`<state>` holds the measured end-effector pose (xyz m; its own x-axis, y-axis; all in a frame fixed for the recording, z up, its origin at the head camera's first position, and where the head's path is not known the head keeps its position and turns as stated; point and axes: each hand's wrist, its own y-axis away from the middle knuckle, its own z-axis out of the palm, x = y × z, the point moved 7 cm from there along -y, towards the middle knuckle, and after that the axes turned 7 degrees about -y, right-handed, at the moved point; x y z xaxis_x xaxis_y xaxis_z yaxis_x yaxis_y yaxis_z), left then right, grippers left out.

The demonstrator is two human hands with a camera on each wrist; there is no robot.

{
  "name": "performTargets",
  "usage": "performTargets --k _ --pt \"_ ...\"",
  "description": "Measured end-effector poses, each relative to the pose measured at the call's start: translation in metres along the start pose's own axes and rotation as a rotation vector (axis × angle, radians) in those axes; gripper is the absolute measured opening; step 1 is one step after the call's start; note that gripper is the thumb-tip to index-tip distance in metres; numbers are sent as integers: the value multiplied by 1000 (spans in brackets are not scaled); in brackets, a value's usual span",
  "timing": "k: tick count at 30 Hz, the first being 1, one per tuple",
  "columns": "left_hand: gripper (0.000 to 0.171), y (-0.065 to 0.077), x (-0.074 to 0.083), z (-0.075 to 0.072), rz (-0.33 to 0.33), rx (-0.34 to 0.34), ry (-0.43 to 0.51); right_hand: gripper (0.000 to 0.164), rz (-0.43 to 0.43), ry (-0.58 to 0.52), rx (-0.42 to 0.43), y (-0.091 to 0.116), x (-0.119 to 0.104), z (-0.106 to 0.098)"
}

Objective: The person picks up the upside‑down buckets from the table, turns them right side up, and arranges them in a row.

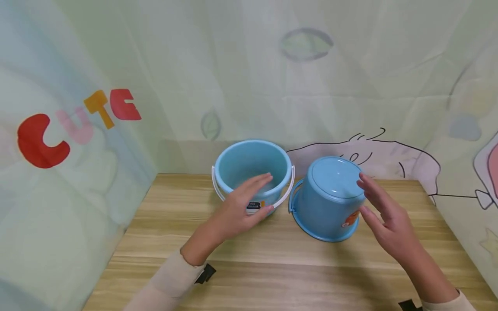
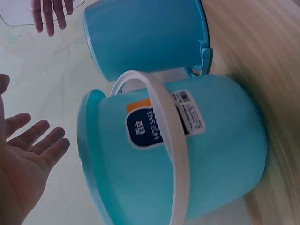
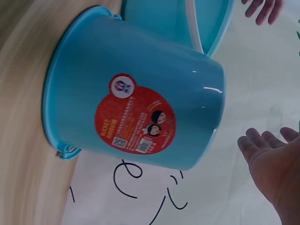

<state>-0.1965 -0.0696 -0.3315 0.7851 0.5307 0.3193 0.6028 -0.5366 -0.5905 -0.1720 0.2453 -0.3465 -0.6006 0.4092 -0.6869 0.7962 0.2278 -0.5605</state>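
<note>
A light blue bucket (image 1: 253,151) with a white handle (image 2: 171,136) stands upright on the table, its mouth facing up. To its right a second blue bucket (image 1: 327,211) sits upside down, its base on top and a red sticker (image 3: 136,117) on its side. My left hand (image 1: 241,209) is in front of and above the upright bucket, fingers extended, holding nothing. Beside the overturned bucket's right side is my right hand (image 1: 389,220), fingers extended and holding nothing. Both wrist views show a gap between hand and bucket.
The wooden table (image 1: 272,276) ends at a printed cloth backdrop (image 1: 241,77) behind the buckets. More cloth with CUTE lettering (image 1: 43,142) hangs on the left, and cloth also borders the right side.
</note>
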Motion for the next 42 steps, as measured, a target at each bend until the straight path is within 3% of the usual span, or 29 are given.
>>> performTargets --k 11,22,27,34,42 --pt "67 6 21 30 137 -36 9 73 -11 -25 16 31 8 -9" --pt "63 11 38 68 234 -117 -99 61 -69 103 1 54 31 -15" --pt "62 12 39 82 293 -130 -173 57 -63 171 -11 61 52 -17" --pt "61 12 34 102 287 -207 -197 53 -69 243 -36 64 78 -18" --pt "56 13 27 123 331 -269 -303 52 -84 369 -90 63 99 -12"
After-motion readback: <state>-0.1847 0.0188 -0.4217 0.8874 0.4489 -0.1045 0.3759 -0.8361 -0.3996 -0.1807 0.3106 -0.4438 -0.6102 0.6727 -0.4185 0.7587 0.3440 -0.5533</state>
